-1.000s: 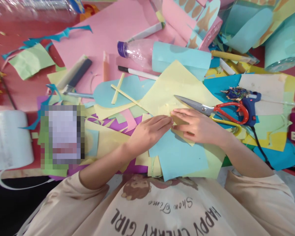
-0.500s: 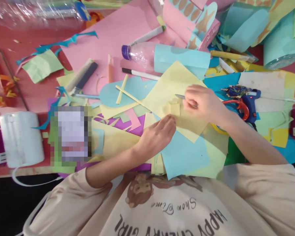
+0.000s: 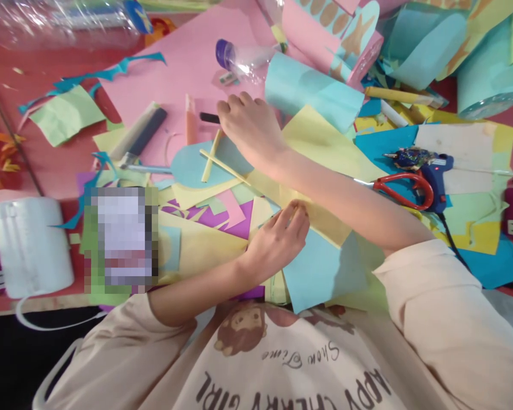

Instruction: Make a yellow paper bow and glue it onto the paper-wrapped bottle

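Have the right grip [image 3: 250,122] bent over a black-capped pen [image 3: 208,118], with just the cap showing at the left edge of that grip. Cannot tell whether closed on the shaft, the fingertips being hidden. Have the left grip [image 3: 277,242] palm down, fingers bent and slightly parted, resting on a pale yellow sheet [image 3: 325,136]. Cannot tell whether pinching anything under those tips. See the sheet spread in front and to the right of the left grip, passing beneath the right forearm [image 3: 350,202]. See a light blue sheet [image 3: 325,273] just right of the left grip, partly under the yellow one. Just below the right grip, note two crossed yellow strips [image 3: 208,168] over a rounded blue paper [image 3: 186,164]. Beyond that grip, to the right, note a purple-capped bottle [image 3: 314,88] wrapped in light blue paper; beyond and to the left, a large pink sheet [image 3: 166,80]. Well right of both grips, see red-handled scissors [image 3: 378,186] near a blue glue gun [image 3: 440,182]. Well left of the left grip, see a white case [image 3: 32,245] on the red counter [image 3: 8,71].
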{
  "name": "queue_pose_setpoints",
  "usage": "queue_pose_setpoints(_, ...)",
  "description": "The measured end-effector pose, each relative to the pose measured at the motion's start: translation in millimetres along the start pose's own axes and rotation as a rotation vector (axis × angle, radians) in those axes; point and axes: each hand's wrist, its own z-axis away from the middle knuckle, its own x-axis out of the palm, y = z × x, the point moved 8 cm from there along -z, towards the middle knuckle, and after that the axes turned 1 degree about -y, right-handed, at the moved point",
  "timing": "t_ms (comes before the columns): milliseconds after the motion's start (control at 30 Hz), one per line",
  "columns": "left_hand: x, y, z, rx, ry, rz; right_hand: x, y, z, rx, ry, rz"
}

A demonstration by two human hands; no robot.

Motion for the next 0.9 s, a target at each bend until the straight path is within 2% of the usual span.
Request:
queue_pose_setpoints(133,1.0,-1.1,2.7,-0.001,-0.007,0.053,-20.9,-16.9,34.3,-0.130,0.176,0.125)
queue_pose_setpoints(233,5.9,-2.0,3.9,-0.009,-0.057,0.085,-19.0,-12.6,77.3,-0.104,0.162,0.165)
queue_pose_setpoints(300,5.8,-1.9,4.0,-0.008,-0.046,0.103,-11.0,3.6,106.2,-0.067,0.141,0.161)
queue_pose_setpoints(400,2.7,-3.1,4.2,-0.022,0.007,0.136,-8.9,42.6,143.2,-0.003,0.270,0.117)
queue_pose_setpoints(500,4.3,-4.5,4.4,-0.043,-0.008,0.165,-13.0,85.3,167.7,0.125,0.407,0.099)
queue_pose_setpoints(633,3.1,-5.3,3.3,-0.044,-0.014,0.162,-16.2,113.5,179.2,0.245,0.460,0.050)
queue_pose_setpoints(900,-2.8,-3.9,-0.5,-0.020,0.028,0.071,-11.2,120.5,177.7,0.326,0.432,-0.007)
